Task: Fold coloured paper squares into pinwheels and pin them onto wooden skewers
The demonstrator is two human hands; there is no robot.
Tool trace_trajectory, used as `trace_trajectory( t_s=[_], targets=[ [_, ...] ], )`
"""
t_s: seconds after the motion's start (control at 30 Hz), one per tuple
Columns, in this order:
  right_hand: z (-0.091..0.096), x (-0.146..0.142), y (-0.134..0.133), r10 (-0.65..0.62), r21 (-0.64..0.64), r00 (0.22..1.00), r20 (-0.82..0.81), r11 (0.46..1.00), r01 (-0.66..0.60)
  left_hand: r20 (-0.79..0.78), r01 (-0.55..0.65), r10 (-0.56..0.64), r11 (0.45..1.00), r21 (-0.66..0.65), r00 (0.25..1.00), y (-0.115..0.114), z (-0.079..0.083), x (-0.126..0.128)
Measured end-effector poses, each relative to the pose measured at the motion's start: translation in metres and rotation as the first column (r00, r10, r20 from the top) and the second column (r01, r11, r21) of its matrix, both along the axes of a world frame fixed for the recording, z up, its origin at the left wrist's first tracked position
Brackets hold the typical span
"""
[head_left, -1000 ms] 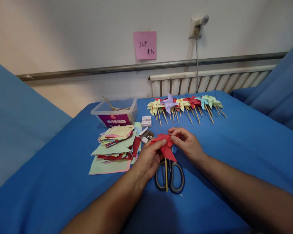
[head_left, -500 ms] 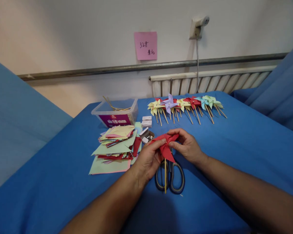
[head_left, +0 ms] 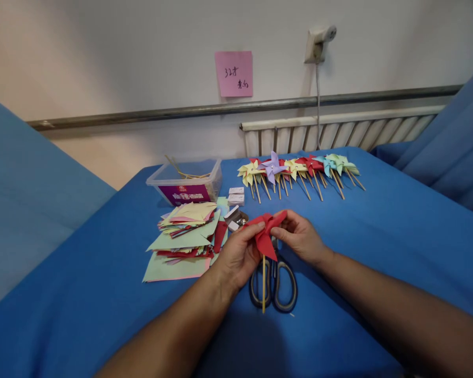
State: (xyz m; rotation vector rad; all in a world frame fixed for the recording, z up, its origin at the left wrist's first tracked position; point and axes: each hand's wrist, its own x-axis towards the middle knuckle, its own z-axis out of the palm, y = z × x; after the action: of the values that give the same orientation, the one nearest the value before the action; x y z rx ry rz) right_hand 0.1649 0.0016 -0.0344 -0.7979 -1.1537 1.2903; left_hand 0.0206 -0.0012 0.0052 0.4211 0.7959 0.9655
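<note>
A red paper pinwheel (head_left: 266,244) on a thin wooden stick (head_left: 264,289) is held between both hands above the table. My left hand (head_left: 239,252) is closed on its left side, the thumb pressed on the paper near the middle. My right hand (head_left: 299,237) pinches a blade on the right between thumb and fingers. Under the pinwheel lies a pair of dark-handled scissors (head_left: 286,294), blades partly hidden. Beyond my left hand an opened small box (head_left: 233,216) shows shiny metal pieces.
Several finished pinwheels (head_left: 273,167) lie in a row at the back. To the left are stacked coloured papers (head_left: 181,241) and a clear plastic tub (head_left: 189,181) with sticks. Small white boxes (head_left: 236,197) stand beside the tub. A blue cloth (head_left: 358,262) covers the table.
The red pinwheel has turned and tilted slightly, its lower blade shifting left. My right hand still pinches the right side, and the stick's lower end moved a little left.
</note>
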Motion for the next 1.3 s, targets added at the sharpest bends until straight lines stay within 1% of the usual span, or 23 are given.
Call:
trace_trajectory(
  t_s=[0.07, 0.17, 0.27, 0.37, 0.47, 0.67, 0.8, 1.0, 1.1, 1.2, 1.3],
  targets=[
    [0.0015, 0.0001, -0.0005, 0.016, -0.002, 1.000, 0.007, 1.000, -0.016, -0.001, 0.019, -0.019, 1.000, 0.015, 1.000, -0.0029, -0.0014, 0.0015],
    [0.0036, 0.0006, -0.0006, 0.027, -0.015, 1.000, 0.002, 1.000, -0.027, -0.014, 0.008, -0.007, 0.999, 0.047, 1.000, -0.0046, -0.0037, 0.0027],
    [0.0040, 0.0004, -0.0005, 0.002, -0.049, 1.000, 0.029, 0.999, -0.001, -0.047, -0.050, 0.055, 0.994, 0.096, 0.997, -0.0030, -0.0059, 0.0027],
    [0.0035, -0.0004, -0.0004, 0.015, -0.085, 0.999, 0.050, 0.996, -0.011, -0.067, -0.117, 0.130, 0.979, 0.169, 0.989, -0.0013, -0.0069, 0.0030],
    [0.0033, -0.0011, -0.0003, 0.022, -0.115, 0.999, 0.041, 0.993, -0.017, -0.083, -0.131, 0.151, 0.971, 0.201, 0.985, -0.0019, -0.0058, 0.0043],
    [0.0042, -0.0013, -0.0002, 0.017, -0.142, 0.999, 0.033, 0.990, -0.012, -0.107, -0.095, 0.121, 0.970, 0.222, 0.987, -0.0055, -0.0019, 0.0069],
    [0.0047, -0.0010, -0.0010, 0.032, -0.145, 0.999, 0.031, 0.989, -0.027, -0.103, -0.100, 0.125, 0.970, 0.221, 0.987, -0.0052, -0.0023, 0.0066],
    [0.0050, -0.0010, -0.0027, 0.060, -0.154, 0.998, -0.019, 0.986, -0.062, -0.118, -0.131, 0.161, 0.965, 0.228, 0.980, -0.0043, -0.0051, 0.0063],
    [0.0034, -0.0005, -0.0016, 0.047, -0.171, 0.999, -0.014, 0.984, -0.049, -0.108, -0.104, 0.127, 0.974, 0.199, 0.986, -0.0038, -0.0068, 0.0053],
    [0.0002, 0.0012, 0.0005, 0.043, -0.178, 0.998, -0.044, 0.983, -0.050, -0.088, -0.069, 0.086, 0.982, 0.174, 0.992, -0.0027, -0.0079, 0.0038],
    [-0.0027, 0.0031, 0.0013, 0.067, -0.190, 0.996, -0.063, 0.979, -0.078, -0.089, -0.083, 0.101, 0.979, 0.186, 0.991, -0.0017, -0.0070, 0.0030]
  ],
)
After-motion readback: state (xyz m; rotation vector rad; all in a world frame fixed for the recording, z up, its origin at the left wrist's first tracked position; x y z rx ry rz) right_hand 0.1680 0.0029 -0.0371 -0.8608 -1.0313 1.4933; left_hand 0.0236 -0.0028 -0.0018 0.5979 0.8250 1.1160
